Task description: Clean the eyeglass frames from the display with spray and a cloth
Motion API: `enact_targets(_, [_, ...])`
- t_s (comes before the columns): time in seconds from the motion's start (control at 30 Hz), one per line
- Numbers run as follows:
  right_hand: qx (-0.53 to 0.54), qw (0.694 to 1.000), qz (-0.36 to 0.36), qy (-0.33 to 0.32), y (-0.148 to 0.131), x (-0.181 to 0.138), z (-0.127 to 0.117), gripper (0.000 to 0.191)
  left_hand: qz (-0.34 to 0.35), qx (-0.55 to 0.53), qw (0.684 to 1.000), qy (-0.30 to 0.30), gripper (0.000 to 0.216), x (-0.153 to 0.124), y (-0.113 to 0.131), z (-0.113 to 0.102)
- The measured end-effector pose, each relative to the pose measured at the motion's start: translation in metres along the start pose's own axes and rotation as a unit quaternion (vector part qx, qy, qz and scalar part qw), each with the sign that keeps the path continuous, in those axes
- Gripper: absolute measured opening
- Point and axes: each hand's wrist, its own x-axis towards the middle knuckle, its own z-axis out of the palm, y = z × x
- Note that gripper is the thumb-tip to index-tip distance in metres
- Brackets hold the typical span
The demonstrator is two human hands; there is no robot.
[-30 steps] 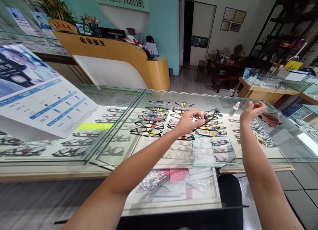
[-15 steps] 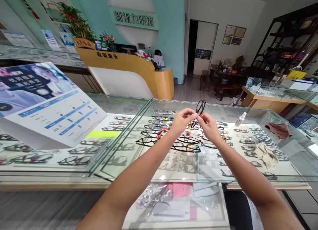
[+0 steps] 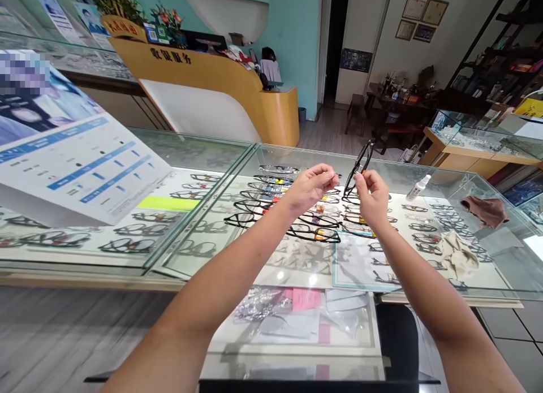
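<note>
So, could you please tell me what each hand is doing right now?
Left hand: fingers curled closed, nothing visible in its grip.
Right hand: closed, holding black-framed glasses.

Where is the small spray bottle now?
The spray bottle is right of centre in the head view, on the glass counter, between the right hand and the brown cloth.

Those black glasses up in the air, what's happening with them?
The person's right hand holds up a pair of black-framed eyeglasses over the glass display case. The left hand is raised beside it, not touching the pair; whether its fingers hold something small is unclear. Other eyeglasses lie in rows below.
</note>
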Motion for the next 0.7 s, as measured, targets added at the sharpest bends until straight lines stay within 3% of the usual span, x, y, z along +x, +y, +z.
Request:
enact_targets(0.27, [-0.018,0.999,-0.029,0.012,0.0,0.001,0.001,0.066,-0.043,-0.108,0.993,0.008,0.046,-0.004,0.008,0.008])
enact_targets(0.5, [-0.016,0.999,-0.031,0.019,0.007,0.002,0.0,0.064,-0.078,-0.166,0.978,-0.099,0.049,-0.011,0.014,0.009])
enact_targets(0.7, [-0.015,1.0,-0.02,0.013,0.006,0.002,-0.001,0.064,-0.097,-0.14,0.967,-0.19,0.061,-0.015,0.015,0.002])
